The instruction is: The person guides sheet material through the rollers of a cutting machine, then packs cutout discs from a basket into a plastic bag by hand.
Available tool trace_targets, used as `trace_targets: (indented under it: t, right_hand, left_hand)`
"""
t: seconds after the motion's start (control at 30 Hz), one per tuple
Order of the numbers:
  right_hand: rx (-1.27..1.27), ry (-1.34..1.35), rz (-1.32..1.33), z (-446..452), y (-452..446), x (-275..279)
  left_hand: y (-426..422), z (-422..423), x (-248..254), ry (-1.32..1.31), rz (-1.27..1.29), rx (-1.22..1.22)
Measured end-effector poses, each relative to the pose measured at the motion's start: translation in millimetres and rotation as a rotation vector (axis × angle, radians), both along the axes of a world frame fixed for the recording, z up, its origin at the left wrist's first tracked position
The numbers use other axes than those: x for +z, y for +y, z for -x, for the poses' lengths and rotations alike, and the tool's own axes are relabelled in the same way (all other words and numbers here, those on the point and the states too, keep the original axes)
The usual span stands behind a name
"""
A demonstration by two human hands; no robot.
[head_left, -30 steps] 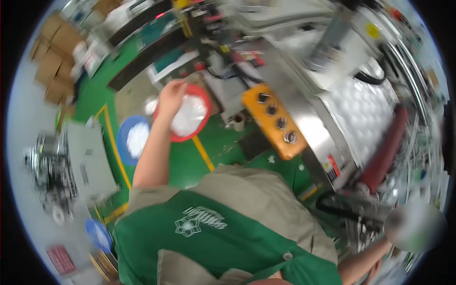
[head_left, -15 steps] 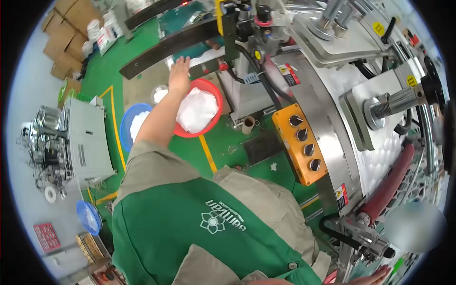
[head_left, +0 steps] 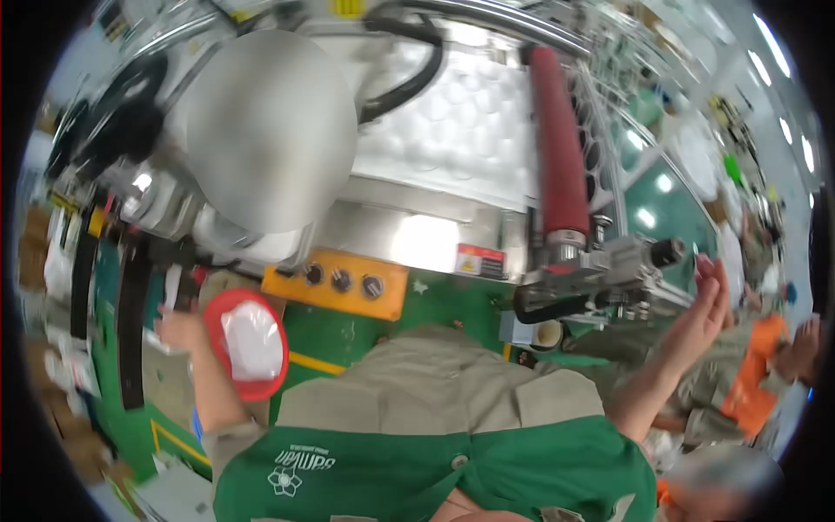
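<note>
My left hand (head_left: pixel 180 331) is stretched out on the left, somewhat blurred, its fingers extended with nothing visible in them. Beside it stands a round red basket (head_left: pixel 280 364) holding white sheet-like material (head_left: pixel 254 341). On the right, my right hand (head_left: pixel 711 300) is raised with its fingers stretched out, near the metal end fitting (head_left: pixel 639 261) of the machine. No object shows in that hand. In front of me, a white sheet with round bumps (head_left: pixel 461 122) lies in the machine, alongside a dark red roller (head_left: pixel 559 148).
An orange control box (head_left: pixel 387 291) with black knobs sits on the machine's front edge. Dark flat bars (head_left: pixel 130 331) extend at the left. Another person in grey and orange clothing (head_left: pixel 755 374) is close on the right. Yellow lines (head_left: pixel 315 363) mark the green floor.
My view has swung right toward the machine's roller. My right hand has risen from the bottom edge into clear view. The basket and my left hand now appear farther left.
</note>
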State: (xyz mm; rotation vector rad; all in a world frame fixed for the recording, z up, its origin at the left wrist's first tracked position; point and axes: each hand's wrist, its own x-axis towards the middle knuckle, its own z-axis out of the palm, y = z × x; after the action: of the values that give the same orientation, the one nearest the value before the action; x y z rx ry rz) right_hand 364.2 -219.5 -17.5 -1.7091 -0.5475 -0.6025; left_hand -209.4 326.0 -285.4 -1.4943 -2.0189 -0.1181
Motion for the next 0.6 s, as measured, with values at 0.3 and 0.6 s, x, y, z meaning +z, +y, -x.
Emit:
trace_targets:
  t: [0.3,0.6]
  right_hand:
    - [0.023,0.061,-0.041,-9.7,-17.7,-12.4]
    - [0.022,0.050,-0.034,-14.8,-24.2,-12.9]
  left_hand:
    - [12.9,20.4,-35.3,0.040,0.017,0.073]
    - [7.2,2.9,-17.4,0.029,0.094,0.119]
